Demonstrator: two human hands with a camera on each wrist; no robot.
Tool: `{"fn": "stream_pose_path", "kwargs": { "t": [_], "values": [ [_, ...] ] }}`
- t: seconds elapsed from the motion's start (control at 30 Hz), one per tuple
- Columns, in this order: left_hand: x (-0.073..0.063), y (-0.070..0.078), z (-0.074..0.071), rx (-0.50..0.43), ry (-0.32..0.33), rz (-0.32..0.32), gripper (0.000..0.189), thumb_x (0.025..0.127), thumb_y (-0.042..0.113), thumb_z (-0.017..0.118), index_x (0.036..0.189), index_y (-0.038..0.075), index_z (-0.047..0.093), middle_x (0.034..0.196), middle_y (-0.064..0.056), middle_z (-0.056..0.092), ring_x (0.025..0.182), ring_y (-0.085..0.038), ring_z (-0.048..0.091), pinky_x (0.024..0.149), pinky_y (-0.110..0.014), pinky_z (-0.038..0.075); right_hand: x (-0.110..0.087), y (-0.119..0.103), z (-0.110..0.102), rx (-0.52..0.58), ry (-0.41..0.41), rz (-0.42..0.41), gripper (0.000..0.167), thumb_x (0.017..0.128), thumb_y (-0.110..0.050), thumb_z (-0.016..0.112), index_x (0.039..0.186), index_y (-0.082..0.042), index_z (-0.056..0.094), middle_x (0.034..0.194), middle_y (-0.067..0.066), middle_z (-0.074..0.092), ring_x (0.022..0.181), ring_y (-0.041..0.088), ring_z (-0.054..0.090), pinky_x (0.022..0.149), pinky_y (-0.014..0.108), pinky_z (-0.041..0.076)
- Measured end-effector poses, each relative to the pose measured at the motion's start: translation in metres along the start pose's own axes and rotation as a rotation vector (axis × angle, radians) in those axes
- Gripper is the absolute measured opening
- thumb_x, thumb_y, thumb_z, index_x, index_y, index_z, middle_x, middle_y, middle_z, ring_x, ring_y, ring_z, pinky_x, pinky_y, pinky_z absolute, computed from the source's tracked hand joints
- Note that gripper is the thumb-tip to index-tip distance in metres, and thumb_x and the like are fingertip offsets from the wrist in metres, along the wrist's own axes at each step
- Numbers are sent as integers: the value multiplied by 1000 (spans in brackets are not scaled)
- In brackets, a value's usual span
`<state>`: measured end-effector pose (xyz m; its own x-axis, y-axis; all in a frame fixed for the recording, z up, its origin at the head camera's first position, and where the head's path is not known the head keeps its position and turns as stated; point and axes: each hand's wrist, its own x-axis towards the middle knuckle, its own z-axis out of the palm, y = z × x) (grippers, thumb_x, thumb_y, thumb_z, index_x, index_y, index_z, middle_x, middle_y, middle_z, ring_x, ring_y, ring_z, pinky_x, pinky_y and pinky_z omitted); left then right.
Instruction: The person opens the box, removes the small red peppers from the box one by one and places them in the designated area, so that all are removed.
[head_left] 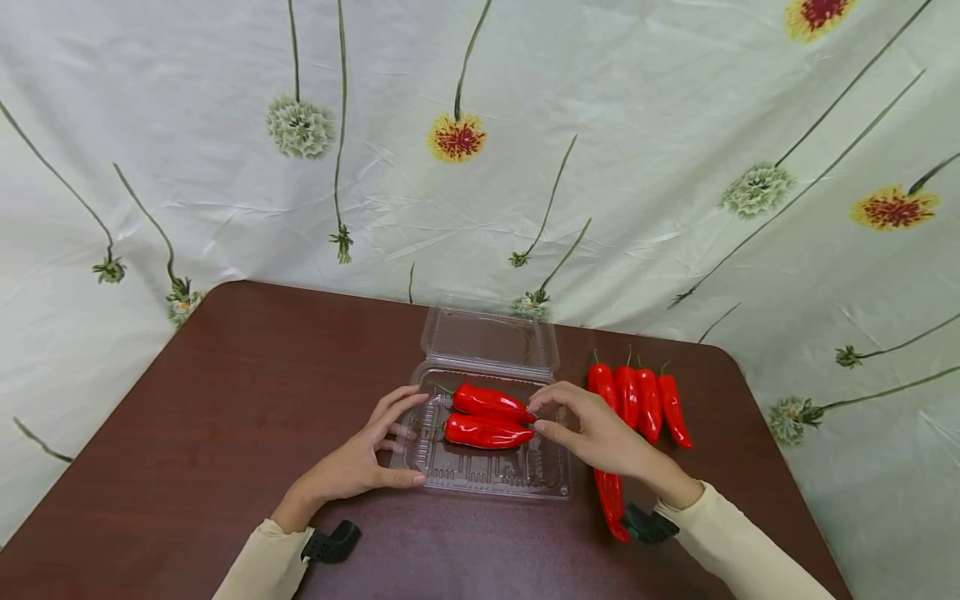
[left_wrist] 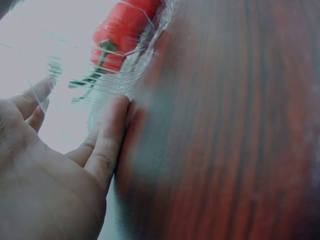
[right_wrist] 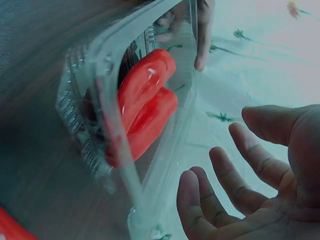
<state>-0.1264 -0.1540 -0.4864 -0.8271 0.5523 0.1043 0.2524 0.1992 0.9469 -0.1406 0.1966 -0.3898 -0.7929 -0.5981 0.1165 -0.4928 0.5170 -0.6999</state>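
A clear plastic clamshell box (head_left: pixel 480 478) lies with its lid (head_left: pixel 491 337) folded back. Two red peppers, an upper one (head_left: pixel 491 403) and a lower one (head_left: pixel 487 432), lie side by side in its base, green stems to the left. My left hand (head_left: pixel 360 458) spans the box's left end; its extended fingers and thumb touch the box there, as the left wrist view also shows. Over the box's right side is my right hand (head_left: pixel 600 429), fingertips near the pepper tips. In the right wrist view its fingers are spread, with nothing between them.
Several more red peppers (head_left: pixel 649 406) lie in a row on the dark wooden table (head_left: pixel 247 400), right of the box. One red pepper (head_left: pixel 611 504) lies closer, partly under my right forearm. A flower-printed white cloth (head_left: pixel 420 192) hangs behind the table.
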Motion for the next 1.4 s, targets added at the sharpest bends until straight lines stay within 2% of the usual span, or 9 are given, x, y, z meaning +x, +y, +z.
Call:
{"fn": "stream_pose_path", "kwargs": {
  "t": [0.2, 0.3, 0.5, 0.7, 0.9, 1.2, 1.4],
  "values": [
    [0, -1, 0, 7, 5, 8, 100, 81, 23, 86, 159, 17, 24, 165, -4, 7, 115, -30, 51, 92, -28, 49, 23, -8, 2, -65, -99, -38, 32, 93, -12, 70, 124, -7, 64, 129, 7, 64, 118, 30, 61, 96, 47, 52],
    [1, -2, 0, 8, 3, 8, 100, 81, 23, 85, 159, 17, 23, 164, -3, 7, 115, -30, 51, 92, -28, 49, 33, -14, 5, -102, -152, -27, 33, 93, -12, 70, 125, -7, 64, 128, 6, 65, 117, 29, 60, 97, 46, 51],
    [1, -3, -1, 13, 3, 6, 100, 81, 22, 85, 159, 19, 23, 165, -1, 7, 114, -30, 52, 91, -29, 49, 56, -29, 16, -200, -318, -41, 34, 95, -15, 69, 128, -10, 65, 131, 5, 63, 124, 23, 58, 104, 41, 47],
    [1, -2, 0, 4, -2, -7, 99, 82, 23, 84, 160, 19, 23, 165, -1, 6, 117, -31, 51, 91, -30, 48, 70, -28, 26, -259, -412, -52, 33, 95, -12, 68, 128, -11, 66, 134, 7, 62, 127, 24, 55, 109, 41, 43],
    [1, -1, 0, 4, -4, -11, 99, 82, 23, 84, 160, 20, 23, 165, -1, 5, 117, -31, 50, 91, -30, 48, 75, -21, 35, -249, -459, -45, 31, 96, -4, 64, 126, -10, 67, 135, 7, 61, 130, 25, 53, 112, 41, 40],
    [1, -2, 1, 3, -2, -8, 99, 82, 23, 85, 159, 19, 23, 165, -1, 5, 117, -31, 50, 91, -30, 48, 73, -15, 45, -254, -517, -9, 33, 94, -2, 66, 126, -12, 67, 133, 4, 64, 131, 23, 52, 112, 39, 39],
    [1, -2, 1, 10, -2, -4, 99, 82, 23, 85, 159, 19, 23, 165, -1, 5, 117, -31, 50, 91, -30, 48, 70, -15, 47, -259, -557, -10, 41, 91, 3, 67, 128, -15, 67, 134, 2, 63, 133, 22, 49, 113, 39, 38]
  ]
}}
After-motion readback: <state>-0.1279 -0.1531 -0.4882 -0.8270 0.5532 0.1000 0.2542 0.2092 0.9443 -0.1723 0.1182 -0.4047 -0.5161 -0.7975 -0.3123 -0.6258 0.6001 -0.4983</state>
